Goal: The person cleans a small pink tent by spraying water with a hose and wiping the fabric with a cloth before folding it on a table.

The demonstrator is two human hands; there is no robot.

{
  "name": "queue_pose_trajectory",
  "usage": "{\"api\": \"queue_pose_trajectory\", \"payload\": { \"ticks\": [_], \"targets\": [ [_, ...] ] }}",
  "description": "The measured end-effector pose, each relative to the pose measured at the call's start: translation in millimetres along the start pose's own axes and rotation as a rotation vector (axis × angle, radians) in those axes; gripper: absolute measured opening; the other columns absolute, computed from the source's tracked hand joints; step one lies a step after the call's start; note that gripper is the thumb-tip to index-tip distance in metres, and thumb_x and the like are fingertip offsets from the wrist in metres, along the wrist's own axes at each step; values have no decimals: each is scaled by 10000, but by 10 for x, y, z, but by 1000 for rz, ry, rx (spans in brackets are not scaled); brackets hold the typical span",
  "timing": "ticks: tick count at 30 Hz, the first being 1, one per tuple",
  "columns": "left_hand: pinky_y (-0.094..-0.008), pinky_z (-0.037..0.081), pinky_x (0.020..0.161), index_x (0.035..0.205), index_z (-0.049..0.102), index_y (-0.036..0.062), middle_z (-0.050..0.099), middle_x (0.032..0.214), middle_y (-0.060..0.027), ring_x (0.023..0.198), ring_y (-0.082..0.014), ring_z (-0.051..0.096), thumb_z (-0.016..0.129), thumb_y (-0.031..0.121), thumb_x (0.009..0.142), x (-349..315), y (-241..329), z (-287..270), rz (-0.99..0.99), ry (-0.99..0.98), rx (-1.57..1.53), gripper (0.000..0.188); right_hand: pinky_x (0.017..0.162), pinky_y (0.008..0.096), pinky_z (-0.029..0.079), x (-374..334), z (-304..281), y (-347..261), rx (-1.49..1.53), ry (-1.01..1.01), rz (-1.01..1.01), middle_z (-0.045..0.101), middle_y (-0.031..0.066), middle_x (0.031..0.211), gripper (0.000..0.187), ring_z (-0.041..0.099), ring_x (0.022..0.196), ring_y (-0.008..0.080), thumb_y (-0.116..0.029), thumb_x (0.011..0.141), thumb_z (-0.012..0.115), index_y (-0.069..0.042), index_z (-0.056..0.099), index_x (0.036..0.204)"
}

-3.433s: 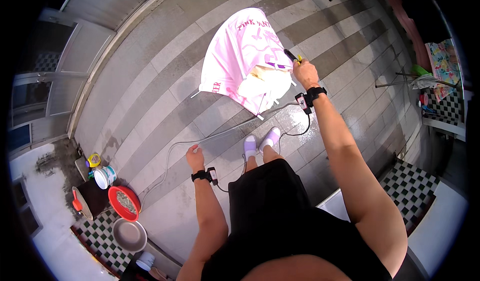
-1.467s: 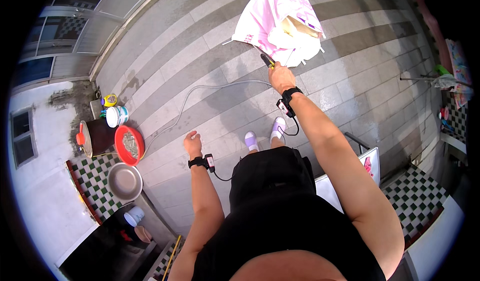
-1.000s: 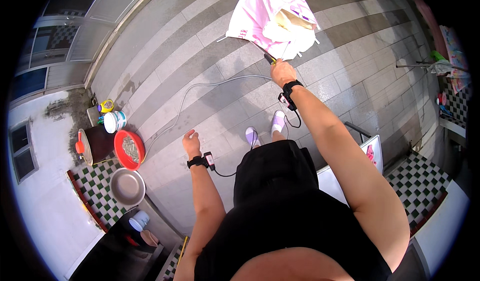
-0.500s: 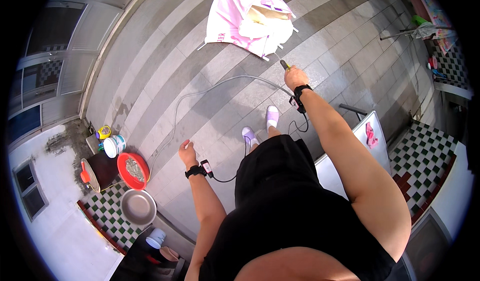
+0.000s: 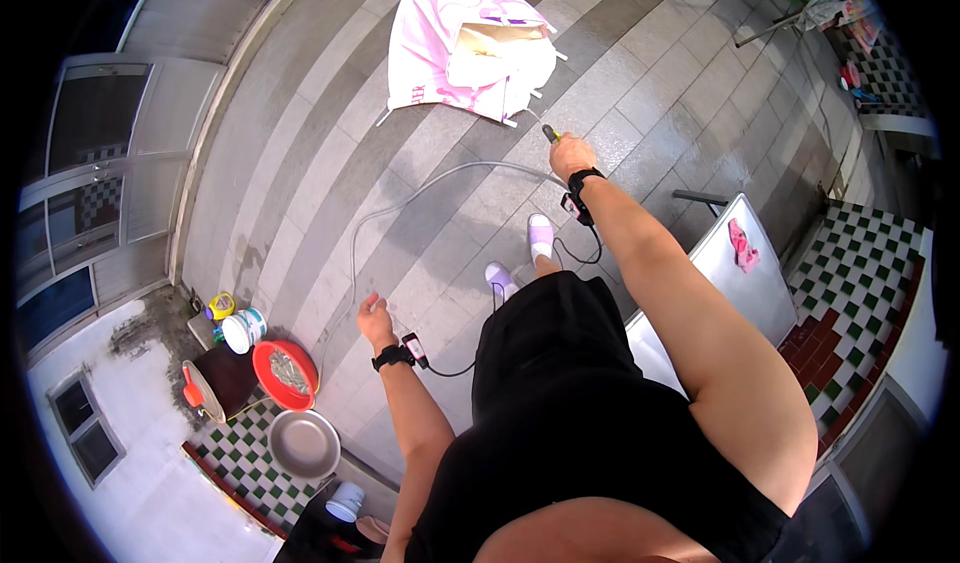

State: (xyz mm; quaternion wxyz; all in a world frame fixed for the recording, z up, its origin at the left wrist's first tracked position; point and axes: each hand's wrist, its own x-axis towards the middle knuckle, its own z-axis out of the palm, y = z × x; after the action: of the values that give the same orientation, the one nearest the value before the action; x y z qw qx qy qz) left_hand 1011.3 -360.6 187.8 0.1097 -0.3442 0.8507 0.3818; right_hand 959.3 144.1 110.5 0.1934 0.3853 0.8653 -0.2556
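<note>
My right hand (image 5: 572,153) is closed around a dark hose nozzle (image 5: 550,135) with a yellow-green part. From its tip a thin jet of water runs toward a pink-and-white printed fabric cover (image 5: 430,48) on the floor. White pole ends poke out along the cover's edge, and a cream inner layer shows at its opening. A grey hose (image 5: 440,173) trails from the nozzle, curving left across the tiles. Low on the left, my left hand (image 5: 375,321) hangs in the air with loosely bent fingers apart, holding nothing.
A red basin (image 5: 308,361), a metal basin (image 5: 305,443) and a white bucket (image 5: 244,331) stand at the left by a dark pot. To my right is a white table (image 5: 755,278) with a pink cloth (image 5: 742,246). The tiled floor (image 5: 660,113) looks wet in places.
The view has turned slightly, so the cover and nozzle sit farther left in the picture. My right hand still grips the nozzle; the left stays empty.
</note>
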Motion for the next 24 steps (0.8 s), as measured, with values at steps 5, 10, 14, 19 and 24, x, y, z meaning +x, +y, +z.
{"api": "queue_pose_trajectory", "payload": {
  "ticks": [5,10,14,19,24],
  "targets": [
    [-349,460,915,1095,675,-12,676,1072,-158,1015,-228,615,676,74,823,-142,146,38,-6,7,16,285,872,488,524,11,1,89,23,10,14,668,245,1074,378,651,1016,403,-320,955,479,-15,599,1143],
    [-349,465,901,1090,683,0,677,1066,-157,1007,-229,617,678,71,815,-147,134,-6,1,-2,59,284,858,493,525,-160,-97,-132,28,-35,-85,673,241,1048,377,655,992,407,-338,950,514,-19,597,1133],
    [-353,471,885,1080,691,11,681,1052,-165,983,-236,624,681,72,809,-178,240,90,47,-4,148,278,832,499,523,-141,-132,-333,48,5,-181,681,232,1002,373,661,964,395,-358,955,510,-28,587,1110],
    [-359,472,884,1087,689,11,682,1055,-170,982,-245,627,688,92,807,-118,270,83,47,-27,124,292,813,503,526,-196,-282,-764,130,39,-238,687,235,965,385,668,930,403,-361,953,508,-20,579,1116],
    [-364,463,907,1102,684,11,676,1071,-180,1010,-252,621,683,98,805,-182,350,91,56,-31,121,309,828,500,524,-178,-325,-797,140,55,-240,686,242,970,381,665,939,410,-349,951,511,-17,571,1126]
  ]
}}
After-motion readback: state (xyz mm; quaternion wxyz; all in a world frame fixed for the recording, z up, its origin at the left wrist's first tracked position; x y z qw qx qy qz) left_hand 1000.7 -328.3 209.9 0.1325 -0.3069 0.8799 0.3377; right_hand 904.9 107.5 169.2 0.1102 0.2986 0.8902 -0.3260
